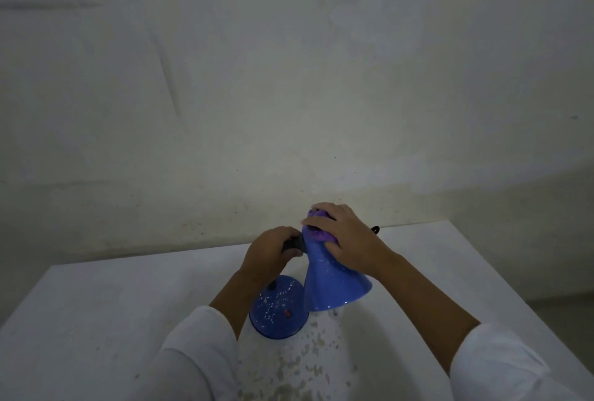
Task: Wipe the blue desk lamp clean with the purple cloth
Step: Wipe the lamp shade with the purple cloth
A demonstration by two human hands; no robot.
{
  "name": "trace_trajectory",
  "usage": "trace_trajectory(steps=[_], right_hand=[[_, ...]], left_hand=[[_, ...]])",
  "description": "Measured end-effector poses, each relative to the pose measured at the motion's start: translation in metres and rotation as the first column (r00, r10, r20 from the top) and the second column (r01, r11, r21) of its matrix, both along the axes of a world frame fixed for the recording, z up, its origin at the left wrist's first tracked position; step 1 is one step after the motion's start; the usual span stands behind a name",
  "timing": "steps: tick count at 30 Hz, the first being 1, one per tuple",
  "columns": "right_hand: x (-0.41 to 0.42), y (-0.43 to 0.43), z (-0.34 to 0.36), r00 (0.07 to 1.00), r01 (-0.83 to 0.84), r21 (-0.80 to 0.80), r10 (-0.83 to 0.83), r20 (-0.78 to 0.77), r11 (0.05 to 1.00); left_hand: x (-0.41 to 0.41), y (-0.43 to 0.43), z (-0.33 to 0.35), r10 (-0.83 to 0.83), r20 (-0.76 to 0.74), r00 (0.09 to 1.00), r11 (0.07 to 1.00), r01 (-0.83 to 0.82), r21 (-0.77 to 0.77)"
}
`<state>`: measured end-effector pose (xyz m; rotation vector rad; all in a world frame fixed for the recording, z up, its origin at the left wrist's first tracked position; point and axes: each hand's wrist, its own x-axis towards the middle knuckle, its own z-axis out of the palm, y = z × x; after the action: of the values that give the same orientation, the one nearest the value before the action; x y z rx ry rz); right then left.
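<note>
A person in white sleeves works at a white table (96, 320) that stands against a pale, dimly lit wall (257, 79). On the table stands a blue desk lamp with a cone-shaped shade (328, 281) and a round, domed blue base (278, 312).

The right hand (345, 240) lies over the narrow upper end of the shade, fingers curled around a bunched purple cloth (316, 233) and pressing it against the lamp. Only a little of the cloth shows, beneath and beside the fingers.

Just to the left of that hand, the left hand (273, 254) is closed around the lamp's dark neck (294, 245), where it meets the top of the shade. The shade tilts, its wide mouth facing down and toward the person, below the right wrist. The base sits below the left hand, close to the left forearm, and carries a small red switch (288, 314).

Pale flecks dot the shade and base, and more lie scattered on the table (308, 359) between the two forearms. A dark cord (375, 229) shows just beyond the right hand.
</note>
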<state>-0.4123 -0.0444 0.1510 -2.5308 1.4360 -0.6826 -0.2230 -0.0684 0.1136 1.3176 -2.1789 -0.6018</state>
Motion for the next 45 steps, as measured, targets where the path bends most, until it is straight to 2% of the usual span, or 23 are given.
trace_trajectory(steps=[3, 7, 10, 12, 15, 17, 21, 25, 27, 30, 32, 34, 36, 42, 45], right_hand=[[-0.012, -0.005, 0.000, 0.998, 0.062, 0.058, -0.063, 0.027, 0.996], [-0.022, -0.017, 0.010, 0.974, 0.227, 0.084, -0.227, -0.007, 0.970], [-0.010, -0.021, 0.025, 0.957, 0.213, 0.049, -0.218, 0.191, 0.976], [0.002, -0.022, 0.035, 0.960, 0.143, 0.058, -0.153, 0.234, 0.988], [0.013, -0.028, 0.035, 0.996, -0.014, 0.160, 0.000, 0.085, 0.987], [0.013, -0.032, 0.031, 0.998, -0.046, 0.274, 0.031, 0.059, 0.961], [0.001, -0.032, 0.027, 0.984, 0.021, 0.384, -0.086, 0.155, 0.923], [-0.019, -0.029, 0.019, 0.983, 0.139, 0.441, -0.177, 0.047, 0.887], [-0.024, -0.027, 0.024, 0.978, 0.196, 0.379, -0.206, -0.016, 0.904], [-0.016, -0.023, 0.033, 0.972, 0.231, 0.125, -0.236, 0.022, 0.965], [-0.004, -0.017, 0.036, 0.989, 0.136, 0.009, -0.137, 0.053, 0.991], [0.004, -0.008, 0.030, 0.999, 0.028, -0.049, -0.030, -0.041, 0.998], [0.005, -0.001, 0.019, 0.992, 0.004, -0.086, -0.015, -0.129, 0.996], [-0.017, 0.021, 0.004, 0.999, 0.004, -0.017, -0.004, -0.049, 1.000], [-0.031, 0.030, 0.015, 0.997, 0.017, 0.180, -0.002, -0.082, 0.984]], left_hand=[[0.000, -0.002, -0.001, 0.002, 0.014, 1.000, 1.000, -0.002, -0.015], [-0.001, -0.002, -0.001, 0.021, -0.028, 0.999, 0.999, -0.022, -0.045], [-0.001, -0.001, 0.000, 0.010, -0.031, 0.999, 0.999, -0.011, -0.052], [-0.001, -0.001, 0.001, 0.016, -0.015, 1.000, 0.998, -0.017, -0.062], [-0.001, -0.002, 0.001, 0.036, 0.001, 0.999, 0.998, -0.036, -0.055], [-0.001, -0.004, 0.000, 0.046, 0.022, 0.999, 0.998, -0.044, -0.054], [-0.003, -0.005, 0.002, 0.053, -0.004, 0.999, 0.998, -0.053, -0.039], [-0.003, -0.006, 0.002, 0.037, -0.004, 0.999, 0.998, -0.037, -0.040], [-0.002, -0.005, 0.003, 0.032, -0.006, 0.999, 0.999, -0.032, -0.044], [-0.003, -0.004, 0.005, 0.022, -0.004, 1.000, 0.999, -0.022, -0.035], [-0.003, -0.004, 0.006, 0.033, -0.017, 0.999, 0.999, -0.033, -0.016], [-0.004, -0.004, 0.006, 0.056, -0.014, 0.998, 0.998, -0.056, -0.008], [-0.005, -0.005, 0.007, 0.080, 0.002, 0.997, 0.997, -0.080, -0.005], [-0.004, -0.006, 0.006, 0.063, -0.024, 0.998, 0.998, -0.063, 0.007], [-0.005, -0.005, 0.007, 0.045, -0.049, 0.998, 0.999, -0.045, 0.014]])
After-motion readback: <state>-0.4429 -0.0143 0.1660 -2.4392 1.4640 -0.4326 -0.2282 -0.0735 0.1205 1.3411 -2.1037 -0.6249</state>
